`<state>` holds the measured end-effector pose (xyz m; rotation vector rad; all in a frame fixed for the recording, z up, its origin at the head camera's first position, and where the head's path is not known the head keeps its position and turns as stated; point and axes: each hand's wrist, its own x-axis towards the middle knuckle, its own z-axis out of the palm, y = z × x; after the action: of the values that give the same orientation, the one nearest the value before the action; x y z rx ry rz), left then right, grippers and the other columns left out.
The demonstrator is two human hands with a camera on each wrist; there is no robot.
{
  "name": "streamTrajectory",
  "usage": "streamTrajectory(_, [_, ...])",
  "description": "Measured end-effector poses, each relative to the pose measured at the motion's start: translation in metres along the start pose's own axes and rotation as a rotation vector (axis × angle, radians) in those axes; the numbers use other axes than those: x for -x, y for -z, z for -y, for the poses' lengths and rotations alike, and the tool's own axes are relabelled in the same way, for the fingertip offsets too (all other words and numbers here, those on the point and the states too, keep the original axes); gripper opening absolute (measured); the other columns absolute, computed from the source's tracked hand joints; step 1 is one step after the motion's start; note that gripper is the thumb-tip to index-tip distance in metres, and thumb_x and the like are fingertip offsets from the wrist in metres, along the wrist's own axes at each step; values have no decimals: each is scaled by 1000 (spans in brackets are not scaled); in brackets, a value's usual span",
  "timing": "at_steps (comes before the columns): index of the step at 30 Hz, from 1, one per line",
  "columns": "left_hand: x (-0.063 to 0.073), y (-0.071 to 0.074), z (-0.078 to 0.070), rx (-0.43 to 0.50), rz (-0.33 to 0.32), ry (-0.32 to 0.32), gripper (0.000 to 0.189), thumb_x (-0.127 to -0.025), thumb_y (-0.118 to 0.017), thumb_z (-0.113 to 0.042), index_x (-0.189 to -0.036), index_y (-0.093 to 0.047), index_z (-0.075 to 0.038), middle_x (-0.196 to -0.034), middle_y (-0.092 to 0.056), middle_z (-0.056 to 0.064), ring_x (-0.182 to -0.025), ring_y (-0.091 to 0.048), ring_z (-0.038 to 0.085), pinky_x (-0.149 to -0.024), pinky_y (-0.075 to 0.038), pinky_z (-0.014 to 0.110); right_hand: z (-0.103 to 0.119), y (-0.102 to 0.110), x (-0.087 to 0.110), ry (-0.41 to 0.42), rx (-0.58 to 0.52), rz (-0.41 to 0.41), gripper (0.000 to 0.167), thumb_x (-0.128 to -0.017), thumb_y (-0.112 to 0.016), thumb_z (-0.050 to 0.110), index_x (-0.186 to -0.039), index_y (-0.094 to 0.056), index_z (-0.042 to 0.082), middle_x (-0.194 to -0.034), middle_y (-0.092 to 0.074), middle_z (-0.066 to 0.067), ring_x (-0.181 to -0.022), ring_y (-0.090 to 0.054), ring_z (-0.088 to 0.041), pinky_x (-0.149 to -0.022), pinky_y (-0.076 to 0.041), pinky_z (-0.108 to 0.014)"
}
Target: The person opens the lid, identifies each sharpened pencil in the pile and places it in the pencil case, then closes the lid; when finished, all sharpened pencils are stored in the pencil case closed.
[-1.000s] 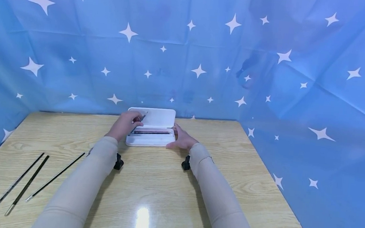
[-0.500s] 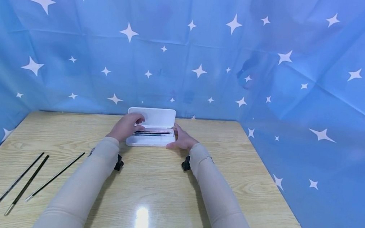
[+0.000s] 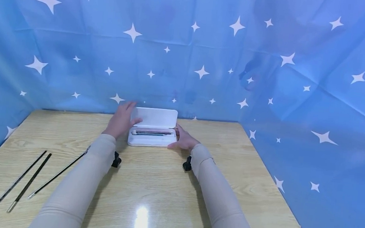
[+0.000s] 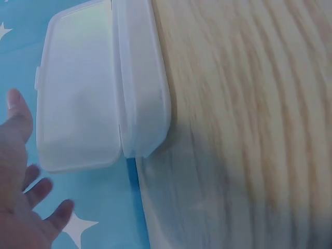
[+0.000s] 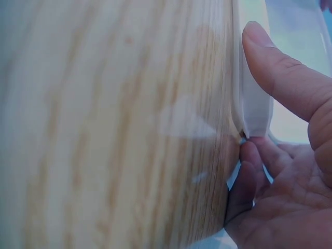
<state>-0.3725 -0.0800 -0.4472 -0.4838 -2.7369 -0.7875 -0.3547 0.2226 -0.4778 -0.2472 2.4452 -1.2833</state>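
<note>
A white pencil case (image 3: 154, 142) lies at the table's far edge, its lid (image 3: 160, 118) tipped back against the backdrop. Several thin pencils (image 3: 151, 133) rest inside along the hinge side. My left hand (image 3: 121, 120) is spread at the lid's left edge, holding nothing; in the left wrist view its fingers stand apart beside the lid (image 4: 78, 98). My right hand (image 3: 184, 139) holds the right end of the case. The right wrist view shows its thumb (image 5: 280, 70) along the front wall and the other fingers at the case's end.
Three dark, slender sticks with pale ends, among them a middle stick (image 3: 30, 182), lie at the table's left, the rightmost partly behind my left sleeve (image 3: 79, 177). A blue star-patterned backdrop (image 3: 174, 55) stands behind and right of the wooden table (image 3: 168, 199).
My left hand let go of a pencil, which now lies in the case with the others. The hand then moved up and left to the lid's edge. My right hand stayed put.
</note>
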Motion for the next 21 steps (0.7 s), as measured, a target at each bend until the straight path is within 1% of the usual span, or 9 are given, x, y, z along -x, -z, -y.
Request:
streamTrajectory(3, [1,-3,-1,10,86,24,70,-101,-64,-39,-155,-37,-4,-159,-33,20,-148,-26,41,-117,-29,57,-3,-2,1,-8,-6,-8,120,-82,-88,19,-165,-1,27,-166,-24,-7,-153,-22,-26,-123,-18,-47])
streamTrajectory(5, [2,-4,-1,15,100,24,66,-102,-62,-39,-154,-39,-4,-158,-35,19,-148,-26,40,-118,-28,56,-5,-3,1,-9,-13,-8,120,-82,-88,19,-165,-1,27,-166,-24,-7,-153,-23,-25,-123,-18,-46])
streamTrajectory(9, [5,-2,-1,22,76,17,61,-103,-60,-38,-151,-44,-4,-156,-39,18,-147,-28,38,-118,-28,54,-4,-3,1,2,-21,5,119,-83,-87,18,-165,0,26,-166,-24,-7,-152,-23,-26,-123,-19,-46])
streamTrajectory(12, [5,1,-2,42,62,-9,59,-104,-59,-36,-151,-45,-4,-156,-40,17,-147,-29,38,-119,-26,54,-2,0,0,9,-36,-4,119,-82,-87,15,-165,-1,26,-165,-26,-7,-152,-23,-27,-123,-19,-47])
streamTrajectory(16, [6,5,-2,56,32,-32,55,-104,-59,-35,-150,-48,-6,-154,-44,15,-146,-32,37,-119,-27,53,3,5,-1,16,-63,-15,121,-81,-87,13,-164,-1,27,-164,-28,-8,-151,-24,-28,-123,-18,-49])
streamTrajectory(19, [11,6,0,44,25,-17,53,-104,-60,-36,-147,-51,-7,-153,-46,14,-145,-35,35,-118,-30,53,4,8,-1,18,-62,19,115,-88,-82,17,-164,4,25,-164,-27,-10,-151,-25,-30,-122,-20,-50])
streamTrajectory(21, [16,7,1,38,29,-7,52,-103,-61,-35,-146,-52,-7,-152,-47,13,-144,-36,35,-117,-31,53,4,11,-1,15,-57,39,109,-94,-76,22,-164,7,24,-164,-25,-10,-150,-25,-31,-122,-21,-50])
